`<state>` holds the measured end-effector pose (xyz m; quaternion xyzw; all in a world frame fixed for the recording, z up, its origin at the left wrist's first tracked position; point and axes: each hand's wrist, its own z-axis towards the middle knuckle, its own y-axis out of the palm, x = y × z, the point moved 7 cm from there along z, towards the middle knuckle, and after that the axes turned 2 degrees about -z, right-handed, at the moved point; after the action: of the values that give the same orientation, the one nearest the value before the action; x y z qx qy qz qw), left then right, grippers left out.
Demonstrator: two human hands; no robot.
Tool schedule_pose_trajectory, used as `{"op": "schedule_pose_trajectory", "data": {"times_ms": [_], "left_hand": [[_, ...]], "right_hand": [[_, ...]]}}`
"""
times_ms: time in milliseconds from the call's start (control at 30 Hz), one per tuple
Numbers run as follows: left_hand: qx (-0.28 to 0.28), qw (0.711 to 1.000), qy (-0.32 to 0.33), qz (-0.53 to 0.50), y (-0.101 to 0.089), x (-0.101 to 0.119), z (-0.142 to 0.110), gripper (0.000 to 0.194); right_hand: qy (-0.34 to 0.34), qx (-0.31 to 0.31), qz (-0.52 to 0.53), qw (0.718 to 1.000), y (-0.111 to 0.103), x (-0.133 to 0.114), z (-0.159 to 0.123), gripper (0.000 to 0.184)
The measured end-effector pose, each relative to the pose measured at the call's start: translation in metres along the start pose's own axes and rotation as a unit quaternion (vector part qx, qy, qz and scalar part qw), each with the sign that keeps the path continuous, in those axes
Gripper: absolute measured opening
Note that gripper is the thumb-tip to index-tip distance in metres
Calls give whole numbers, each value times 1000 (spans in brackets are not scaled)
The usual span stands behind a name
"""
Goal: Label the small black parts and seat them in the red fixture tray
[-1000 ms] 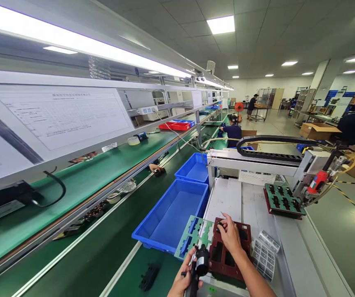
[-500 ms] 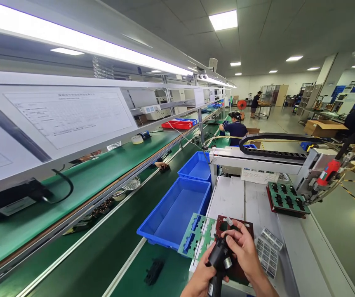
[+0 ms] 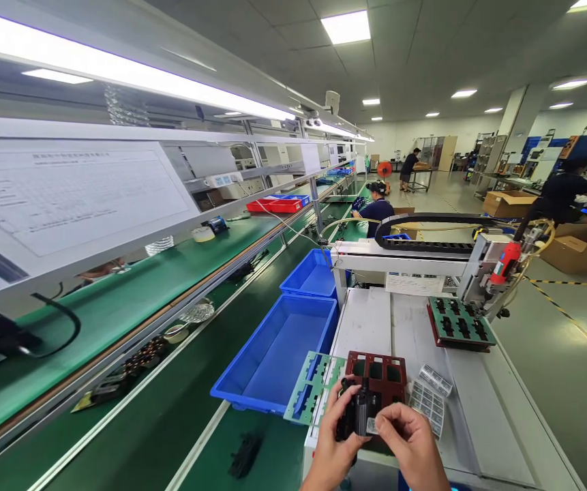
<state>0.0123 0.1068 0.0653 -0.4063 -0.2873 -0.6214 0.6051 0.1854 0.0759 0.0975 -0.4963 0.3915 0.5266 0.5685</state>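
My left hand (image 3: 331, 433) is wrapped round a black plastic housing (image 3: 363, 406) with a ribbed, rounded body; I cannot tell its exact kind. A small silver label (image 3: 371, 426) shows at the housing's lower right side. My right hand (image 3: 410, 440) is closed, thumb and forefinger pinched at the label's edge. Whether the label is stuck down fully cannot be seen. Beyond my hands lie a dark red fixture tray (image 3: 399, 365) with square openings and a green fixture plate (image 3: 307, 385). Sheets of silver labels (image 3: 427, 407) lie right of the red tray.
Blue bins (image 3: 273, 361) stand left of the white machine bed (image 3: 365, 327). A loose black part (image 3: 246, 455) lies on the green belt (image 3: 211, 409). A red screwdriver head (image 3: 506, 262) hangs at a loaded green fixture (image 3: 459, 322). A co-worker (image 3: 376, 208) sits farther along the line.
The housing has been turned in my left hand. My right hand has come down from its top to its lower right side, with a label at the fingertips. The view has shifted right.
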Motion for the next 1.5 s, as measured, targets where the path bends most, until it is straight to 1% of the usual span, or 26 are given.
{"op": "schedule_pose_trajectory", "data": {"times_ms": [133,267,333,500,567,633,667,767,833,900,967,1033,1067,1100,1133,1167,1200,1233,1267,1300,1333,1400,1467,1500], "left_hand": [[4,1000,24,4,5,4,-3,65],[9,1000,19,5,7,10,-4,63],[12,1000,15,7,8,11,-4,63],[19,999,32,14,6,16,-4,64],[18,999,33,12,6,16,-5,64],[15,999,37,7,6,16,-5,64],[15,999,41,7,6,16,-6,64],[15,999,47,17,6,16,-6,64],[17,999,46,20,5,16,-7,65],[17,999,43,16,4,14,-7,64],[15,999,40,10,4,11,-8,62],[13,999,30,-3,5,5,-10,62],[11,1000,21,-12,7,2,-10,62],[10,999,14,-27,9,-1,-11,63],[6,999,11,-46,11,-2,-12,64],[1,998,16,-66,14,-2,-12,64],[-4,996,26,-81,16,0,-12,63],[-11,995,37,-90,18,2,-12,63],[-18,994,49,-91,20,5,-11,64],[-27,994,58,-85,21,8,-10,65],[-37,995,68,-69,23,11,-9,68],[-61,993,101,-17,27,19,-9,73],[-89,983,152,42,37,29,-13,73],[-101,980,159,58,42,30,-14,70]], "right_hand": [[5,-5,-25,1000,5,-7,-2,57],[-2,12,-32,999,4,-17,-7,54],[-2,18,-39,999,3,-18,-9,53],[3,-23,-105,994,7,-9,-10,57],[-4,-6,-88,996,7,-10,-10,54],[-17,31,-71,997,4,-15,-13,52],[-22,39,-70,997,4,-17,-14,50],[-35,35,-91,995,7,-20,-17,48],[-46,54,-93,993,6,-20,-18,45],[-88,65,-113,988,9,-24,-20,38],[-166,87,-164,968,16,-34,-25,28],[-261,160,-213,928,17,-44,-34,15],[-283,205,-222,910,13,-44,-39,6],[-268,243,-210,908,7,-37,-40,11],[-230,245,-185,923,1,-25,-36,30],[-161,235,-145,948,-7,-8,-30,48],[-87,183,-87,975,-9,12,-23,62],[-44,116,-52,991,-7,25,-17,72],[-18,84,-30,996,-8,35,-14,73],[-13,51,-24,998,-8,39,-13,72],[-17,52,-26,998,-10,40,-15,70],[-27,86,-23,996,-13,37,-24,70],[-4,124,23,992,-11,39,-38,83],[21,124,64,990,-7,42,-45,89]]}}
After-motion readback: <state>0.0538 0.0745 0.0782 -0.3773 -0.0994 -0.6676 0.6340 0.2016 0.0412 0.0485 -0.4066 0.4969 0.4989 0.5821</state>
